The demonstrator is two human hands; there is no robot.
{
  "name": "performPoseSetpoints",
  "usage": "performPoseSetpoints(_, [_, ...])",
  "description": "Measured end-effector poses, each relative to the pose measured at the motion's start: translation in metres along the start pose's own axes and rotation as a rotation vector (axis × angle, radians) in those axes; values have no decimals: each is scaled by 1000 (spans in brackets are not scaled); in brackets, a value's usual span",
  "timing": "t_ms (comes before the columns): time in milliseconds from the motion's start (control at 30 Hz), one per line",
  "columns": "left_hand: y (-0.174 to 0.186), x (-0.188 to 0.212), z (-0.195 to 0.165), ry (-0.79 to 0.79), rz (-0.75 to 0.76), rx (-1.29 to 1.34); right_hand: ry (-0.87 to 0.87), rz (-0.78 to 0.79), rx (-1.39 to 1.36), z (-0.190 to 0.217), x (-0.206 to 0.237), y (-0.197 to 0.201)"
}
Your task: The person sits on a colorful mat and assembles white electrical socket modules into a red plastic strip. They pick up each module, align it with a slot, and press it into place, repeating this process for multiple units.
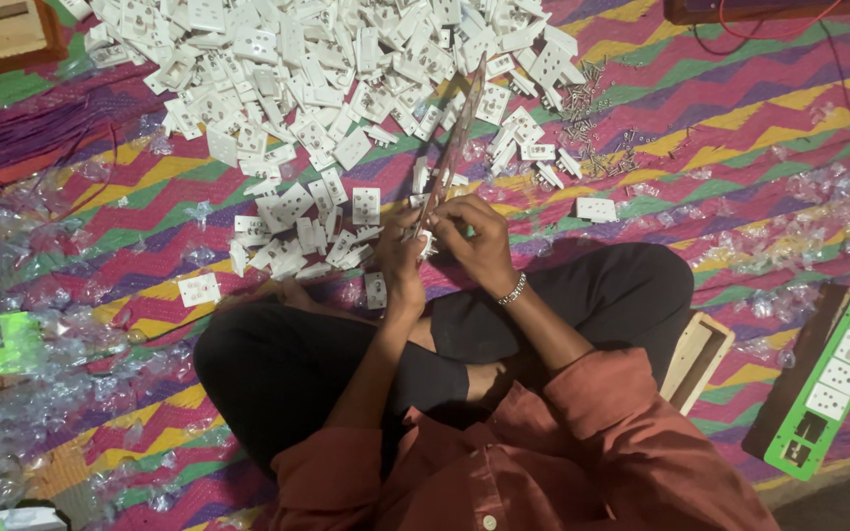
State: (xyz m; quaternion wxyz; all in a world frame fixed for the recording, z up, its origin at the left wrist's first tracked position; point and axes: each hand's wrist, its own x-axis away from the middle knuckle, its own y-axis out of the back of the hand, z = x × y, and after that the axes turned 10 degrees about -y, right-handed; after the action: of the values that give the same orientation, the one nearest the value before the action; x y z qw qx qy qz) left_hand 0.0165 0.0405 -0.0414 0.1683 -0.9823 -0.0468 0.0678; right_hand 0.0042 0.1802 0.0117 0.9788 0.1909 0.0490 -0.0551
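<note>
I sit cross-legged on a zigzag-striped mat. My left hand [400, 258] and my right hand [479, 241], which wears a metal bracelet, meet just above my knees. A small white socket part [426, 242] is pinched in my left hand's fingers. A long screwdriver with a translucent reddish handle [459, 123] is gripped by my right hand, and its tip comes down onto the part. Just beyond my hands lies a big heap of white socket plates [317, 69].
Loose screws [592, 128] lie right of the heap. Clear plastic wrappers [12, 393] litter the left side and the right. A green and white socket strip [843, 379] and a wooden box [698, 356] lie at my right. Red wires [789, 25] run along the top right.
</note>
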Motion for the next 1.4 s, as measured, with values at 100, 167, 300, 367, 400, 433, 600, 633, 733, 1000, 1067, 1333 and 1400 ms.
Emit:
performPoseSetpoints(100, [-1,0,-5,15,14,-21,-19,13,-34,-1,-1,1])
performPoseSetpoints(167, [-3,0,-9,65,8,21,-31,12,-35,-2,-1,1])
performPoseSetpoints(300, [-7,-1,-19,-58,67,-92,-18,7,0,-3,-1,2])
performPoseSetpoints(367, [-8,-2,-23,-98,76,-120,-30,15,-13,-4,-1,2])
performPoseSetpoints(400, [-8,-3,-24,-112,77,-132,-52,19,-30,-5,-2,2])
performPoseSetpoints(433, [-9,-3,-24,-127,78,-144,-74,23,-46,-6,-2,2])
performPoseSetpoints(600, [-12,-1,-18,45,25,35,-115,67,-132,-10,-3,8])
performPoseSetpoints(633, [-12,0,-16,34,27,14,-121,75,-140,-11,-4,9])
performPoseSetpoints(733, [-13,2,-13,64,24,52,-143,83,-175,-12,-5,11])
performPoseSetpoints(1000, [-16,1,-15,15,43,63,-219,66,-242,-9,-3,10])
performPoseSetpoints(1067, [-17,1,-16,29,37,64,-201,65,-242,-6,-3,10])
performPoseSetpoints(1333, [-17,-1,-25,55,37,26,-57,88,-99,5,-5,19])
performPoseSetpoints(1400, [-18,-2,-27,59,41,3,-75,93,-106,5,-6,19])
